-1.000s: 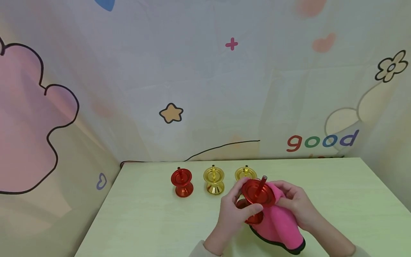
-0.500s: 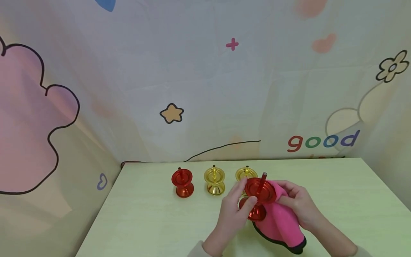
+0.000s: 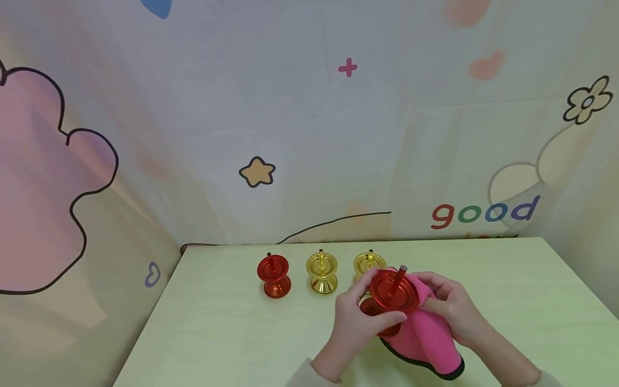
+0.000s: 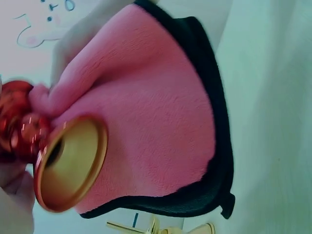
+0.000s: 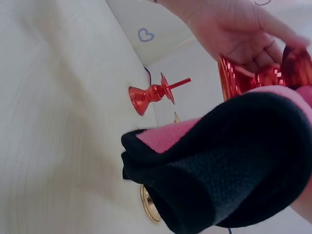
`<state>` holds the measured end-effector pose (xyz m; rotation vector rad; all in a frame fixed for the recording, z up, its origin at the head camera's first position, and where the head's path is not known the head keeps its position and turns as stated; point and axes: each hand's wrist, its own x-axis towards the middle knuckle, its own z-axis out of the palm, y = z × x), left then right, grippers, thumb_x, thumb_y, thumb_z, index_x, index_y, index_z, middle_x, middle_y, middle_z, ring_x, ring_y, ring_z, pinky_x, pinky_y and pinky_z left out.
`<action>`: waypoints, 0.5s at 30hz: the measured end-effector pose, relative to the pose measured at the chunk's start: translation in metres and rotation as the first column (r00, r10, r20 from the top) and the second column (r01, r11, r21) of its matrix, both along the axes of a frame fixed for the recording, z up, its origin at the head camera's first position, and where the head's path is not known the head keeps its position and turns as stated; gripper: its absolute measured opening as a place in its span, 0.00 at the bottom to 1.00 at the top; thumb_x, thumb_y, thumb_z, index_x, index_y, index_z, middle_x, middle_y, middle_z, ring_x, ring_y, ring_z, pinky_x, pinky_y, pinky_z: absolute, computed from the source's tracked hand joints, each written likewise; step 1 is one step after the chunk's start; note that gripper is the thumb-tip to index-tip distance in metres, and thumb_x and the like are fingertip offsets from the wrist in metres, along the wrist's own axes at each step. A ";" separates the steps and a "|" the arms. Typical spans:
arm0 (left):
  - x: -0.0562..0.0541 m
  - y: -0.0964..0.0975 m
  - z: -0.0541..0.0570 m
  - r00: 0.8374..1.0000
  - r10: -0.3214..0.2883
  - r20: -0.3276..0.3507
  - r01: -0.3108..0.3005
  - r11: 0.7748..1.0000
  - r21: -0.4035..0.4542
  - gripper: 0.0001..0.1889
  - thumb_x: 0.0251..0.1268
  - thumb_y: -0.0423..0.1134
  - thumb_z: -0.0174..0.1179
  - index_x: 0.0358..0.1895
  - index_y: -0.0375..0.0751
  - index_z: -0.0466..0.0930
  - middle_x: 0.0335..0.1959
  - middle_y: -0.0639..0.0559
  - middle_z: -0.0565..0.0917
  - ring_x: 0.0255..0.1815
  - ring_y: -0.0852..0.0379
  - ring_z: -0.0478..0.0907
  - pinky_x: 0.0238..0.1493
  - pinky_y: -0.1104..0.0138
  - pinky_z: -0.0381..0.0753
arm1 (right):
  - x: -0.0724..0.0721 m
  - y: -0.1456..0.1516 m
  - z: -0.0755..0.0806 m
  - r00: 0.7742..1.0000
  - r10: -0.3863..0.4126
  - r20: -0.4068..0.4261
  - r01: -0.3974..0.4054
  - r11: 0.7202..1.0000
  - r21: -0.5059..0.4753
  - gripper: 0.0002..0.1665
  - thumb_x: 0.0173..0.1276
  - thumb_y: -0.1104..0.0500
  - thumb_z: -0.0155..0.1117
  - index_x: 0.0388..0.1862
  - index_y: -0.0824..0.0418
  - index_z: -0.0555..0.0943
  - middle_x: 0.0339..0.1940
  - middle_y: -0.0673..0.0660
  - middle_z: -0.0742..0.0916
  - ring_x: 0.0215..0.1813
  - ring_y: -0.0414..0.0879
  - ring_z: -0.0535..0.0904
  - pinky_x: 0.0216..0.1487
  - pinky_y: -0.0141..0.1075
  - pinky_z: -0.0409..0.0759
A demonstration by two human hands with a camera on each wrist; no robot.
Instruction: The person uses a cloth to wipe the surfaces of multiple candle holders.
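Note:
My left hand (image 3: 355, 320) grips a shiny red candle holder (image 3: 394, 293) above the table, tilted, its thumb below the dish. A thin upright spike rises from the dish. In the left wrist view, the hollow golden underside (image 4: 73, 165) of its base shows. My right hand (image 3: 452, 309) pinches a pink cloth (image 3: 427, 338) with black edging against the right side of the dish. The cloth hangs down from those fingers and covers part of the holder. Its dark side (image 5: 239, 161) faces the right wrist camera.
Behind the hands stand another red candle holder (image 3: 275, 277) and two gold ones, the middle one (image 3: 322, 271) and the right one (image 3: 369, 262), partly hidden by the left hand. They share a pale table (image 3: 217, 322) backed by a printed curtain (image 3: 309, 118).
The held red candle holder has tipped back and forth slightly, and it sits a little further right. The left thumb has shifted along it. The cloth stays pressed to the dish.

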<state>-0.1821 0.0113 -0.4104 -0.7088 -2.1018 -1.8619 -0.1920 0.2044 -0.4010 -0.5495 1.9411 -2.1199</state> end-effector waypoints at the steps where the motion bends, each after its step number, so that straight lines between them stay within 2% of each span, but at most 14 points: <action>1: -0.001 -0.001 0.001 0.997 -0.061 0.047 0.060 0.998 0.029 0.35 0.41 0.40 0.70 0.58 0.44 0.68 0.49 0.49 0.79 0.48 0.62 0.76 0.42 0.72 0.78 | 0.000 0.002 -0.001 0.999 0.034 -0.004 -0.034 0.999 -0.023 0.22 0.63 0.70 0.49 0.49 0.48 0.75 0.43 0.42 0.83 0.42 0.38 0.80 0.40 0.35 0.80; 2: -0.001 -0.003 0.002 0.987 -0.126 0.102 0.119 0.991 0.065 0.34 0.42 0.39 0.69 0.58 0.45 0.69 0.48 0.49 0.80 0.47 0.62 0.76 0.42 0.71 0.78 | -0.001 0.004 -0.001 0.997 0.075 -0.008 -0.075 0.996 -0.049 0.23 0.63 0.71 0.48 0.49 0.48 0.75 0.44 0.43 0.83 0.43 0.38 0.80 0.40 0.34 0.80; 3: -0.002 -0.004 0.002 0.970 -0.184 0.160 0.170 0.981 0.098 0.33 0.42 0.39 0.69 0.58 0.47 0.69 0.48 0.49 0.80 0.46 0.63 0.76 0.41 0.71 0.78 | -0.001 0.007 -0.002 0.993 0.118 -0.013 -0.119 0.990 -0.078 0.23 0.64 0.72 0.46 0.50 0.49 0.75 0.44 0.44 0.83 0.43 0.39 0.80 0.41 0.34 0.80; 6: -0.004 -0.008 0.003 0.906 -0.323 0.273 0.286 0.944 0.166 0.31 0.43 0.42 0.68 0.56 0.47 0.71 0.48 0.47 0.80 0.44 0.65 0.76 0.42 0.71 0.78 | -0.003 0.012 -0.005 0.967 0.253 -0.020 -0.252 0.954 -0.161 0.26 0.64 0.74 0.41 0.52 0.51 0.75 0.46 0.47 0.83 0.45 0.40 0.80 0.43 0.35 0.79; 8: -0.005 -0.010 0.002 0.867 -0.394 0.306 0.351 0.918 0.187 0.31 0.44 0.44 0.68 0.56 0.46 0.71 0.49 0.44 0.79 0.43 0.65 0.76 0.42 0.71 0.78 | -0.004 0.015 -0.007 0.942 0.334 -0.022 -0.331 0.920 -0.209 0.27 0.63 0.76 0.38 0.53 0.54 0.74 0.47 0.49 0.82 0.46 0.42 0.80 0.44 0.35 0.79; 11: -0.007 -0.012 0.001 0.814 -0.479 0.328 0.431 0.877 0.211 0.32 0.44 0.47 0.67 0.57 0.42 0.70 0.50 0.38 0.77 0.42 0.66 0.76 0.44 0.71 0.76 | -0.005 0.020 -0.010 0.913 0.407 -0.009 -0.397 0.886 -0.240 0.28 0.63 0.77 0.36 0.53 0.57 0.73 0.48 0.51 0.82 0.46 0.42 0.80 0.45 0.35 0.79; 13: -0.008 -0.013 0.001 0.787 -0.512 0.344 0.462 0.859 0.223 0.34 0.43 0.48 0.67 0.57 0.40 0.70 0.49 0.33 0.76 0.41 0.67 0.76 0.44 0.72 0.76 | -0.006 0.022 -0.010 0.902 0.432 0.007 -0.418 0.876 -0.240 0.28 0.63 0.77 0.35 0.54 0.58 0.73 0.48 0.52 0.82 0.46 0.43 0.79 0.45 0.35 0.79; 15: -0.009 -0.013 0.001 0.770 -0.525 0.363 0.474 0.851 0.225 0.34 0.43 0.49 0.67 0.57 0.40 0.69 0.49 0.30 0.75 0.40 0.67 0.75 0.44 0.72 0.75 | -0.007 0.026 -0.009 0.900 0.435 0.022 -0.421 0.881 -0.215 0.27 0.63 0.76 0.36 0.54 0.58 0.73 0.48 0.52 0.82 0.47 0.43 0.79 0.45 0.35 0.79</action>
